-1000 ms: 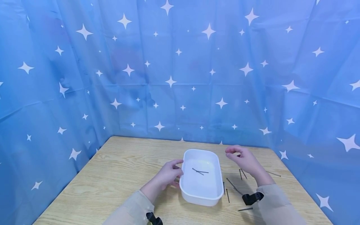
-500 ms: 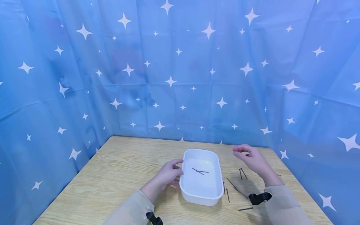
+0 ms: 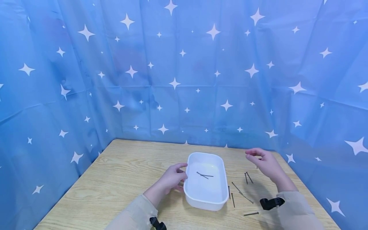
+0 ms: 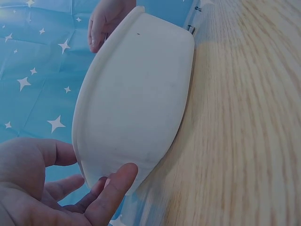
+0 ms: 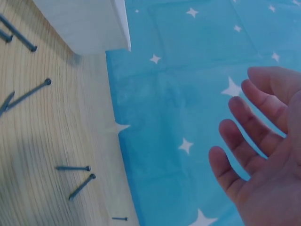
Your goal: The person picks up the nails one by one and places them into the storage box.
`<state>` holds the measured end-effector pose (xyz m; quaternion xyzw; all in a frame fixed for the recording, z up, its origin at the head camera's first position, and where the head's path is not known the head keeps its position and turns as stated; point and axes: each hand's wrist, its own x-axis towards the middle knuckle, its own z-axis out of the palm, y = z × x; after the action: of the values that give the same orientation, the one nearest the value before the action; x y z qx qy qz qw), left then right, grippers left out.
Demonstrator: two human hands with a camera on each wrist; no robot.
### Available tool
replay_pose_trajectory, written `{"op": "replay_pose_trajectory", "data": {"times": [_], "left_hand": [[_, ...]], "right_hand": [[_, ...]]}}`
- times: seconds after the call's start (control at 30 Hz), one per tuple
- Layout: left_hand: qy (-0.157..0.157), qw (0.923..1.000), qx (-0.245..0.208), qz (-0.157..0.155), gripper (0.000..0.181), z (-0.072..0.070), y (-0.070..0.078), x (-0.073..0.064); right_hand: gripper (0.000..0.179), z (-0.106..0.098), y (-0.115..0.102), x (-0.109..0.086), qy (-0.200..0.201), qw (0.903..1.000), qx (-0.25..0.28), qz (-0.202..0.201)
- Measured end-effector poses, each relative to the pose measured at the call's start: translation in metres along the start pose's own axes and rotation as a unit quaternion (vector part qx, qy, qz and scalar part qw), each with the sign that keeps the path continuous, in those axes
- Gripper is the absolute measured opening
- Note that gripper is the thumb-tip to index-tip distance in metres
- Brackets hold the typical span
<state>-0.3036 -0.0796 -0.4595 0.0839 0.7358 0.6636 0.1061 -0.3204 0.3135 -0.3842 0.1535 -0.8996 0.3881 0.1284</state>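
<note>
A white plastic container [image 3: 205, 193] stands on the table with a few dark nails [image 3: 204, 175] crossed on its floor. My left hand [image 3: 171, 177] touches its left side, the thumb and fingers spread lightly against the outer wall [image 4: 134, 94]. Above the table, right of the container, my right hand [image 3: 264, 163] hovers with loosely bent fingers. In the right wrist view that hand [image 5: 263, 136] holds nothing. Nearest below it are a pair of nails [image 3: 249, 178] on the wood and another nail [image 5: 120, 218] farther back, partly hidden by the hand in the head view.
Several more nails lie right of the container, including a crossed pair [image 3: 242, 193], one by the container's near corner [image 3: 233, 201] and one toward the front [image 3: 251, 213]. A blue star-patterned curtain [image 3: 198, 80] hangs around the wooden table [image 3: 123, 166].
My right hand has moved to the right, away from the container, uncovering nails on the table beneath it. The left hand, the container and the nails inside it have stayed put.
</note>
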Motion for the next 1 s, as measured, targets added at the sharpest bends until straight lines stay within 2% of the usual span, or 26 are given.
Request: {"op": "replay_pose_trajectory", "data": {"times": [0.2, 0.43, 0.67, 1.0], "left_hand": [[0.000, 1.0000, -0.001, -0.001, 0.067, 0.000, -0.001, 0.000], [0.002, 1.0000, -0.001, -0.002, 0.068, 0.000, 0.000, 0.000], [-0.003, 1.0000, -0.009, -0.001, 0.069, 0.000, 0.001, 0.000], [-0.002, 1.0000, -0.008, -0.001, 0.068, 0.000, 0.002, -0.001]], "right_hand": [[0.037, -0.007, 0.011, -0.006, -0.001, 1.0000, -0.003, -0.002], [0.035, -0.015, 0.023, -0.011, 0.016, 0.9994, -0.024, -0.018], [0.049, -0.026, 0.036, -0.019, -0.002, 0.9989, 0.000, 0.047], [0.054, -0.037, 0.058, -0.029, 0.014, 0.9975, -0.012, 0.068]]}}
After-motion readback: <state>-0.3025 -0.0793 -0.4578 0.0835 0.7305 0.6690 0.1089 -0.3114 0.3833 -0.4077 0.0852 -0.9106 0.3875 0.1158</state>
